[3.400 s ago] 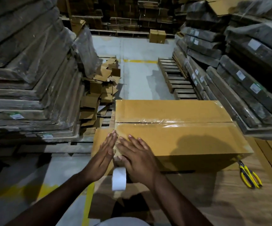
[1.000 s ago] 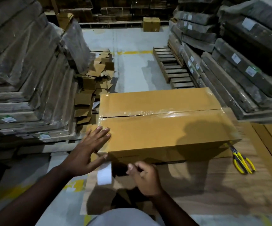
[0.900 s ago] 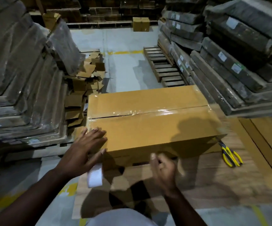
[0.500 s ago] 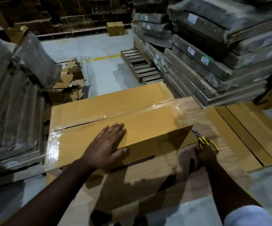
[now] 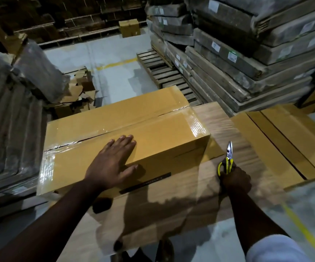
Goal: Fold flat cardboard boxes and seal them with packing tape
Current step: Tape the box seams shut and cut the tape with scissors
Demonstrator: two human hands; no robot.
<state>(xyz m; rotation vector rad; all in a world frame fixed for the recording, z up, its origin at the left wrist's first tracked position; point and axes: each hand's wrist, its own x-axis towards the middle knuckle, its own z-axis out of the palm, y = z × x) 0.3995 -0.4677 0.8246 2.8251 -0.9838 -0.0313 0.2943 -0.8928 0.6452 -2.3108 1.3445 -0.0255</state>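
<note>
A long brown cardboard box (image 5: pixel 153 133) lies closed on a wooden work surface (image 5: pixel 228 133), with clear tape shining along its top seam and over both ends. My left hand (image 5: pixel 113 163) rests flat on the box's top near the front edge, fingers straight. To the right of the box, my right hand (image 5: pixel 234 180) grips the yellow-handled scissors (image 5: pixel 227 159) by the handles, blades pointing away from me. The tape roll is not in view.
Wrapped stacks of flat cardboard (image 5: pixel 247 53) rise at the right and another stack (image 5: pixel 5 120) at the left. Flat brown boxes (image 5: pixel 285 140) lie right of the work surface. Loose cardboard scraps (image 5: pixel 77 95) and a wooden pallet (image 5: pixel 162 70) sit beyond.
My left hand slid from the box's left end to the middle of its top. My right hand left the front of the box, reached right and took hold of the scissors.
</note>
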